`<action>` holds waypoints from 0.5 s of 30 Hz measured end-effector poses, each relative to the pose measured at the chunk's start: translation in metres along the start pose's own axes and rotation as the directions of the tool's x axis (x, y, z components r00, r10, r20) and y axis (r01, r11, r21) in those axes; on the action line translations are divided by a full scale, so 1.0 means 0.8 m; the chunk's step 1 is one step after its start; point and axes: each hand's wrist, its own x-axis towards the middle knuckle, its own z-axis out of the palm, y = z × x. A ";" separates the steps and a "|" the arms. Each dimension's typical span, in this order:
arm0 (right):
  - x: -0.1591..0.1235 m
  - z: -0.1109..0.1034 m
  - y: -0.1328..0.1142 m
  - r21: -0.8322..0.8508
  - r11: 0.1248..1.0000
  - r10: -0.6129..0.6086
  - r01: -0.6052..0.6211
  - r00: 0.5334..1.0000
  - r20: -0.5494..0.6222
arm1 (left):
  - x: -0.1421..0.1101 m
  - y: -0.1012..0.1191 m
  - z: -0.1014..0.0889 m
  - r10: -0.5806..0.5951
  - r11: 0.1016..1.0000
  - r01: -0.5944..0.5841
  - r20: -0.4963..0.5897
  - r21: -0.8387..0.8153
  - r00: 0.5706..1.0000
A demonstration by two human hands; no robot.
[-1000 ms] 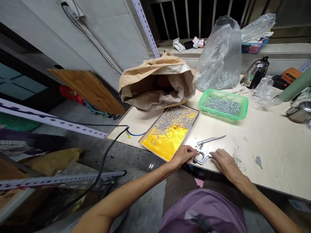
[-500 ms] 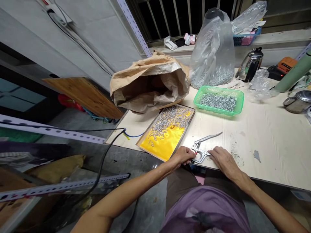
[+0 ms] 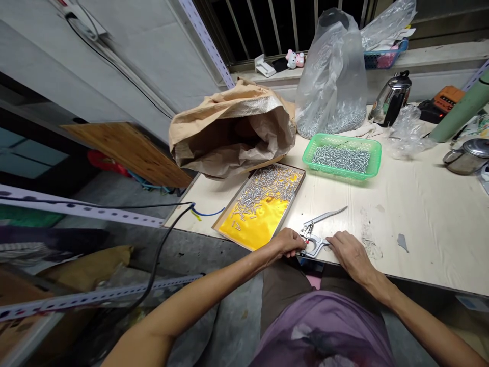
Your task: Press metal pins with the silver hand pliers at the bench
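Observation:
Silver snap-fastener pliers (image 3: 315,243) lie at the front edge of the table, with a C-shaped jaw, a spring and a small red part at the jaw. Their upper handle stands spread out to the right. At the jaw is my left hand (image 3: 289,241), thumb and fingers pinched together; whatever sits between the fingertips is too small to make out. My right hand (image 3: 349,253) grips the end of the lower handle with curled fingers. Left of the pliers, a shallow tray (image 3: 252,232) with a yellow lining holds many small metal pins, heaped toward its far end.
Behind the tray lies an open brown paper sack (image 3: 233,117). A green plastic basket (image 3: 342,174) of metal pins stands near a clear bag (image 3: 330,76) of similar parts. Further right are a kettle (image 3: 393,99), a green cylinder (image 3: 462,109) and a metal cup (image 3: 466,157).
The view has shifted slightly. Both hands stay at the pliers in nearly the same pose; the tray and basket have not moved on the table.

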 end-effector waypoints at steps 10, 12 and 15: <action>0.000 0.004 -0.001 -0.009 1.000 0.022 -0.023 0.999 -0.027 | 0.001 0.011 -0.006 -0.010 0.993 0.005 0.042 0.120 0.999; -0.002 0.005 -0.002 -0.005 1.000 0.026 -0.026 0.999 -0.032 | 0.002 0.010 -0.005 -0.001 0.989 -0.004 0.035 0.146 0.999; -0.003 0.007 -0.002 -0.011 0.999 0.034 -0.034 0.998 -0.046 | 0.004 0.007 -0.003 0.000 0.987 -0.006 0.036 0.163 0.999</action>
